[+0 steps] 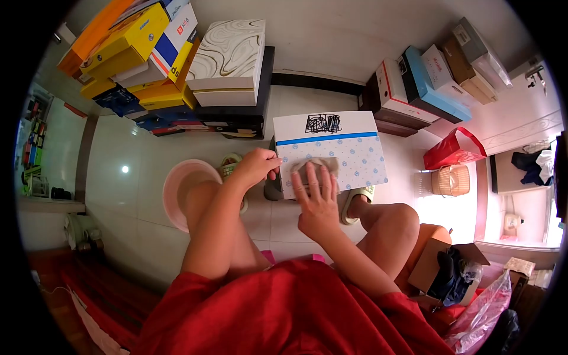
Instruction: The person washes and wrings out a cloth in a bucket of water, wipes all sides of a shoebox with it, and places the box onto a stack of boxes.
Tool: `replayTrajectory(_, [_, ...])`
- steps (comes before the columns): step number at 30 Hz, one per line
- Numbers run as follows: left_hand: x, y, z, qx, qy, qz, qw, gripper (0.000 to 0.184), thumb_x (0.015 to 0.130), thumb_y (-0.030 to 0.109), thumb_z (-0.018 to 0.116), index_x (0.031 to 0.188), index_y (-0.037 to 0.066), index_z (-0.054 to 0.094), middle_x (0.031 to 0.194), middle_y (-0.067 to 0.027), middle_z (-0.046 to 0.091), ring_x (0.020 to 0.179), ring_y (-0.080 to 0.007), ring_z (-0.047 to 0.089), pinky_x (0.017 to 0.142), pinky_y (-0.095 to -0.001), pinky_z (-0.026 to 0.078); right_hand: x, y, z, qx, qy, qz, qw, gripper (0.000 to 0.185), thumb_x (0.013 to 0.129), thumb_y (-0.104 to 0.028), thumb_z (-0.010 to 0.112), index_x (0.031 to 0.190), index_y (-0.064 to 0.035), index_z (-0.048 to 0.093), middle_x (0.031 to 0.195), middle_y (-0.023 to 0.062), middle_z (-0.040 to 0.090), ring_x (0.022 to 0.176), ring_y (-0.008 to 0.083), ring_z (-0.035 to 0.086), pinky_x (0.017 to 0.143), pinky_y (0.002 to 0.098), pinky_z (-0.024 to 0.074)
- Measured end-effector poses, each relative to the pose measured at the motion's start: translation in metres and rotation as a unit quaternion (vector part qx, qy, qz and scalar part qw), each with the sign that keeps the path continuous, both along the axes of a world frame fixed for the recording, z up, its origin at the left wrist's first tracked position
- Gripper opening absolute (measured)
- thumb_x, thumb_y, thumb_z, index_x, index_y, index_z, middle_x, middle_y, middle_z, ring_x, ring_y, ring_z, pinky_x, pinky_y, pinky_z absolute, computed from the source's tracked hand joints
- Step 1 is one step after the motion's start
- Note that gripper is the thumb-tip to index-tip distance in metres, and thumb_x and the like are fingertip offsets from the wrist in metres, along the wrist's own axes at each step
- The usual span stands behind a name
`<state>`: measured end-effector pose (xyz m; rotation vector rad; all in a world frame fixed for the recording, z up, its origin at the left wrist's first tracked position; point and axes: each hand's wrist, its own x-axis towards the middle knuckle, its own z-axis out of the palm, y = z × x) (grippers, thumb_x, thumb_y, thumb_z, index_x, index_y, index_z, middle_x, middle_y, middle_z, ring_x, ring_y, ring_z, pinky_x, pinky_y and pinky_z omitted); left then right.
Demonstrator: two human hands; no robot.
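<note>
White box (362,158), blue-patterned and black-scribbled, is partly covered by beige cloth (331,163) beneath the spread right hand (318,205); the left hand (256,168) is curled, its grip indiscernible.

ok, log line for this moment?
left hand: at left edge of blue-striped box | right hand: spread over cloth | cloth: on box
</note>
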<state>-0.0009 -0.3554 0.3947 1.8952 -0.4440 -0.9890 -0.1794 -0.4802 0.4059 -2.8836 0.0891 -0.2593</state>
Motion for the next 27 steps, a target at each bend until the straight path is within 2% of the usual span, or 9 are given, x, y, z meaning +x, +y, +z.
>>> replayTrajectory(2, [0.001,0.001,-0.004,-0.008,0.003,0.003,1.0,0.027,0.09,0.022,0.059,0.078,-0.001,0.065,0.069,-0.0057,0.065,0.058,-0.0121,0.06,0.051,-0.0269,0.044,0.002,0.009,-0.005,0.004,-0.019,0.031,0.999,0.07,0.074,-0.01,0.061,0.142,-0.0102,0.043,0.15,0.021,0.031,0.137,0.0467,0.027,0.112,0.0587,0.021])
replayTrajectory(4, [0.001,0.001,-0.002,0.005,-0.001,-0.012,1.0,0.025,0.092,0.021,0.057,0.078,0.001,0.064,0.07,-0.0038,0.064,0.061,-0.0106,0.059,0.053,-0.0234,0.042,-0.001,0.013,-0.008,0.008,-0.028,0.045,0.999,0.069,0.074,-0.009,0.061,0.14,-0.0119,0.045,0.15,0.0193,0.032,0.137,0.0449,0.028,0.111,0.0576,0.0229])
replayTrajectory(8, [0.002,-0.001,-0.001,0.019,0.0,-0.009,1.0,0.026,0.092,0.021,0.057,0.077,0.001,0.064,0.071,-0.0038,0.064,0.06,-0.0108,0.059,0.053,-0.0236,0.042,-0.013,-0.002,0.0,0.006,-0.002,0.097,0.995,0.068,0.072,-0.006,0.061,0.139,-0.014,0.048,0.15,0.0171,0.033,0.138,0.0424,0.03,0.111,0.0557,0.0245])
replayTrajectory(10, [0.002,-0.001,0.0,0.02,0.01,-0.001,1.0,0.026,0.092,0.021,0.057,0.077,0.001,0.064,0.071,-0.0038,0.064,0.06,-0.011,0.059,0.053,-0.0239,0.043,-0.018,-0.01,0.002,0.049,0.015,0.081,0.995,0.069,0.071,-0.004,0.06,0.138,-0.0156,0.049,0.151,0.0156,0.034,0.139,0.0405,0.03,0.111,0.054,0.0258])
replayTrajectory(14, [0.0,0.001,0.0,0.005,0.012,0.0,1.0,0.025,0.092,0.021,0.057,0.078,0.001,0.064,0.071,-0.0041,0.064,0.06,-0.0112,0.06,0.053,-0.0242,0.043,-0.012,-0.01,0.004,0.017,0.014,-0.005,1.0,0.074,0.069,-0.003,0.06,0.141,-0.0126,0.045,0.15,0.0175,0.033,0.139,0.0419,0.029,0.111,0.0544,0.0264])
replayTrajectory(16, [0.0,0.0,0.0,0.004,0.009,-0.003,1.0,0.025,0.092,0.021,0.057,0.079,0.0,0.064,0.071,-0.0047,0.065,0.06,-0.0113,0.06,0.053,-0.0242,0.043,-0.006,-0.003,0.003,0.009,0.02,-0.013,1.0,0.076,0.069,-0.004,0.06,0.142,-0.0115,0.043,0.15,0.0183,0.032,0.139,0.0438,0.027,0.111,0.0559,0.0246])
replayTrajectory(20, [0.003,0.001,-0.006,-0.005,0.006,-0.011,1.0,0.025,0.092,0.02,0.057,0.079,0.0,0.064,0.072,-0.0052,0.065,0.061,-0.0118,0.06,0.053,-0.0246,0.043,0.009,0.002,0.002,0.025,0.017,0.021,0.999,0.077,0.069,-0.003,0.06,0.143,-0.0136,0.043,0.151,0.0178,0.03,0.14,0.0449,0.023,0.112,0.0571,0.0222])
replayTrajectory(22, [0.004,0.0,-0.012,-0.008,-0.015,-0.012,1.0,0.028,0.09,0.022,0.058,0.078,-0.002,0.065,0.071,-0.0063,0.067,0.056,-0.0138,0.06,0.051,-0.0283,0.044,0.01,0.001,0.002,0.017,0.024,0.04,0.999,0.077,0.069,-0.004,0.061,0.142,-0.0154,0.043,0.152,0.0168,0.03,0.14,0.0441,0.023,0.111,0.0567,0.0228])
replayTrajectory(27, [0.005,0.002,-0.015,-0.015,-0.007,-0.017,1.0,0.029,0.093,0.022,0.054,0.08,-0.001,0.064,0.07,-0.0063,0.066,0.06,-0.0142,0.061,0.053,-0.0279,0.045,-0.01,-0.008,0.005,0.034,0.02,0.105,0.994,0.067,0.07,-0.002,0.062,0.135,-0.0151,0.052,0.15,0.013,0.036,0.138,0.0391,0.031,0.111,0.0535,0.0267])
